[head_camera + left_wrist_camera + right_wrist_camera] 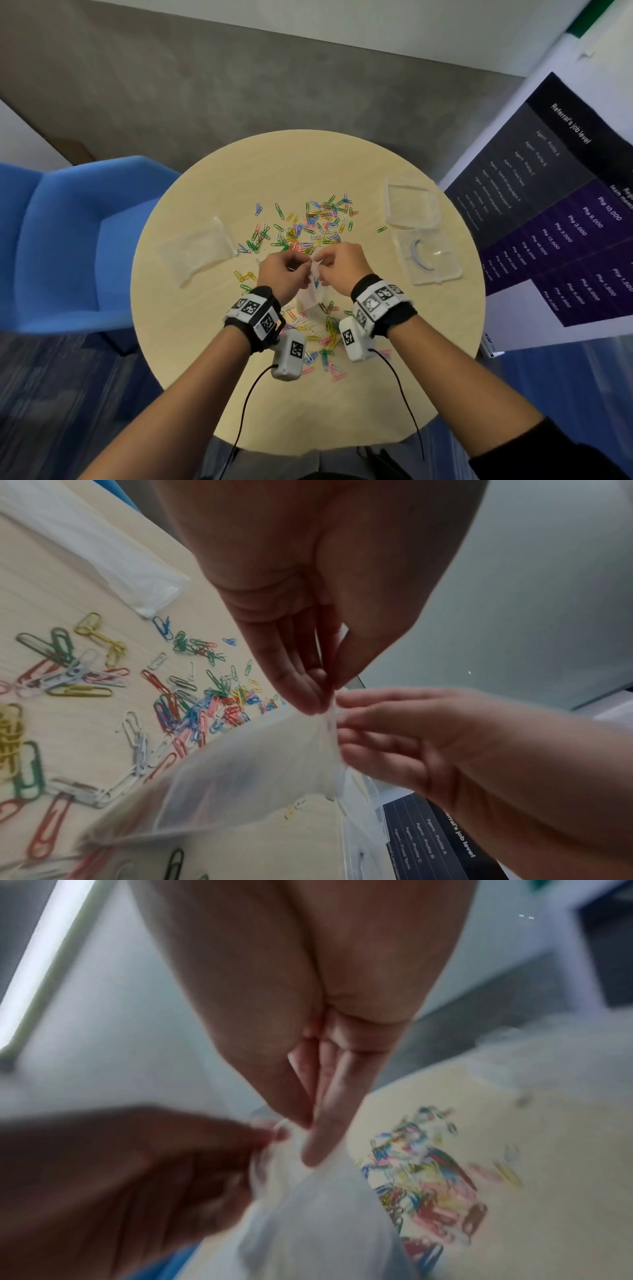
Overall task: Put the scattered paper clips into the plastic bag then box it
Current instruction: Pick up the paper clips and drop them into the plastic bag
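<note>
Clear plastic is what I have pinched between both hands: my left hand [279, 270] and my right hand [337, 262] meet above the middle of the round table [212, 387], each with thumb and fingertips [310, 693] closed narrowly on the top edge of the small plastic bag [253, 769], which hangs down from that grip toward the near half of the tabletop. Coloured paper clips [310, 222] lie scattered across the centre, thickest just beyond my knuckles, with more strewn toward the near edge under my wrists. A second flat plastic bag [197, 248] rests toward the left edge. Toward the right edge sits the open transparent box [428, 255], its lid [411, 202] lying just beyond it. The right wrist view is blurred, so I cannot tell finer finger detail there.
</note>
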Demonstrator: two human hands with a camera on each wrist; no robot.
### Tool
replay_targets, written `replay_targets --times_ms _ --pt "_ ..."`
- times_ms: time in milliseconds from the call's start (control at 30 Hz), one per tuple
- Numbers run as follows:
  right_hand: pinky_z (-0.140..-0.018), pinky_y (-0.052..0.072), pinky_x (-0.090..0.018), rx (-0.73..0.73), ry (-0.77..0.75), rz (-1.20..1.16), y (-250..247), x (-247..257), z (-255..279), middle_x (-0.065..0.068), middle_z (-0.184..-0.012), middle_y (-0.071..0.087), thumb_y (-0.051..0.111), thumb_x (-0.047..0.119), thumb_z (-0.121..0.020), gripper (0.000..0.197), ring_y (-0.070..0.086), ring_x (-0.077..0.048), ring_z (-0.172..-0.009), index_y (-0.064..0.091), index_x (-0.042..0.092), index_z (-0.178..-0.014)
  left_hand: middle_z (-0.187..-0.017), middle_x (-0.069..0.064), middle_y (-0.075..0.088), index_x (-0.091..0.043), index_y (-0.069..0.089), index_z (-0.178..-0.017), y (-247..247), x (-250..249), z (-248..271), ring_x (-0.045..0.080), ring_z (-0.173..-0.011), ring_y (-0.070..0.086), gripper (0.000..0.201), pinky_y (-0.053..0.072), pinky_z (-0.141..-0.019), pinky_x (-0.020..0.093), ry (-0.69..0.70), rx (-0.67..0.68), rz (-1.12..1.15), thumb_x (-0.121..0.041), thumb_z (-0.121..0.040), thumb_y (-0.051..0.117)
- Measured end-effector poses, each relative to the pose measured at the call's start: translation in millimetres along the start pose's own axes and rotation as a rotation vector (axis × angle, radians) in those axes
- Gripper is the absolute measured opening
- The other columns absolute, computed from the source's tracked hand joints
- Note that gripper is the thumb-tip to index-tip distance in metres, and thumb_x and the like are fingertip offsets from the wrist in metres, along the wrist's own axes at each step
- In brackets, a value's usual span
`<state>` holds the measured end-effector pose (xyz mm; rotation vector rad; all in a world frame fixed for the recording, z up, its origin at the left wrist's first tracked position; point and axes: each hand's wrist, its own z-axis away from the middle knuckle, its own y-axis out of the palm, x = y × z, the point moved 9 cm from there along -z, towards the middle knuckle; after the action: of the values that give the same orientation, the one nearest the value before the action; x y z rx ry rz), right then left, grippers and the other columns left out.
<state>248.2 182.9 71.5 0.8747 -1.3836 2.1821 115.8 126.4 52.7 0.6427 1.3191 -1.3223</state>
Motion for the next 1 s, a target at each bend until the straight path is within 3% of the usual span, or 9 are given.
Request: replay_targets --times_ms 67,133,200,300,433,567,667,833,1000 --pt "-0.063 0.062 -0.035 -0.081 0.052 -0.183 -19 -19 7 -0.011 -0.081 0.072 0.065 0.0 -0.086 0.017 0.07 -0.018 -0.062 0.074 0.01 -0.097 -0.066 0.004 0.07 -0.011 0.071 -0.084 -7 3 0 0.013 -0.053 0.066 0.008 0.061 -0.063 0.032 -0.004 -0.03 0.006 -0.011 -0.088 0.064" --pt "-0.064 0.062 -0.035 -0.102 0.149 -0.104 -32 -55 17 -0.006 -0.088 0.072 0.07 0.007 -0.084 0.022 0.07 -0.017 -0.067 0.071 0.015 -0.105 -0.068 0.005 0.07 -0.009 0.071 -0.087 -16 8 0 0.014 -0.054 0.067 0.008 0.061 -0.065 0.033 -0.018 -0.054 0.031 -0.012 -0.089 0.065" --pt "-0.082 0.059 -0.039 0.029 0.36 0.244 -29 -113 33 -0.008 -0.113 0.067 0.082 0.025 -0.074 0.059 0.069 -0.024 -0.093 0.058 0.018 -0.127 -0.072 0.006 0.071 -0.008 0.071 -0.089 -23 11 -1 0.017 -0.057 0.069 0.008 0.061 -0.066 0.034 -0.033 -0.058 0.067 -0.013 -0.089 0.065" --pt "-0.103 0.045 -0.045 0.264 0.644 0.561 -10 -190 76 -0.018 -0.151 0.028 0.091 0.042 -0.058 0.123 0.044 -0.036 -0.132 0.017 0.017 -0.152 -0.075 0.007 0.072 -0.009 0.072 -0.088 -30 11 0 0.019 -0.059 0.07 0.008 0.061 -0.065 0.033 -0.03 -0.054 0.104 -0.014 -0.088 0.067" --pt "-0.106 0.043 -0.042 0.264 0.62 0.529 28 -211 94 -0.019 -0.154 0.011 0.093 0.048 -0.049 0.147 0.036 -0.036 -0.137 -0.005 0.017 -0.155 -0.076 0.01 0.071 -0.009 0.071 -0.086 -36 13 1 0.021 -0.058 0.069 0.006 0.059 -0.062 0.029 -0.021 -0.057 0.126 -0.011 -0.088 0.066" --pt "-0.104 0.046 -0.041 0.162 0.357 0.481 64 -177 70 -0.012 -0.138 0.027 0.092 0.053 -0.045 0.139 0.046 -0.033 -0.126 0.012 0.021 -0.153 -0.075 0.011 0.071 -0.006 0.072 -0.088 -39 16 6 0.021 -0.058 0.069 0.009 0.06 -0.063 0.031 -0.024 -0.048 0.128 -0.013 -0.088 0.066" --pt "-0.098 0.049 -0.043 0.144 0.195 0.509 86 -145 56 -0.01 -0.133 0.033 0.086 0.056 -0.056 0.112 0.049 -0.032 -0.119 0.029 0.021 -0.146 -0.074 0.009 0.072 -0.008 0.072 -0.089 -43 21 9 0.02 -0.058 0.07 0.009 0.061 -0.064 0.032 -0.037 -0.052 0.121 -0.014 -0.089 0.066" --pt "-0.086 0.051 -0.039 0.081 -0.03 0.598 108 -106 45 -0.01 -0.116 0.048 0.061 0.026 -0.091 0.03 0.055 -0.029 -0.104 0.058 0.013 -0.118 -0.072 0.009 0.072 -0.009 0.072 -0.087 -46 29 19 0.02 -0.058 0.07 0.007 0.061 -0.064 0.033 -0.051 -0.062 0.118 -0.013 -0.088 0.066" --pt "-0.08 0.051 -0.037 0.101 -0.133 0.688 111 -99 34 -0.012 -0.1 0.06 0.052 0.005 -0.093 0.02 0.062 -0.033 -0.093 0.068 0.007 -0.103 -0.072 0.009 0.071 -0.008 0.071 -0.086 -44 28 24 0.019 -0.057 0.07 0.008 0.06 -0.063 0.031 -0.037 -0.043 0.111 -0.014 -0.088 0.066"
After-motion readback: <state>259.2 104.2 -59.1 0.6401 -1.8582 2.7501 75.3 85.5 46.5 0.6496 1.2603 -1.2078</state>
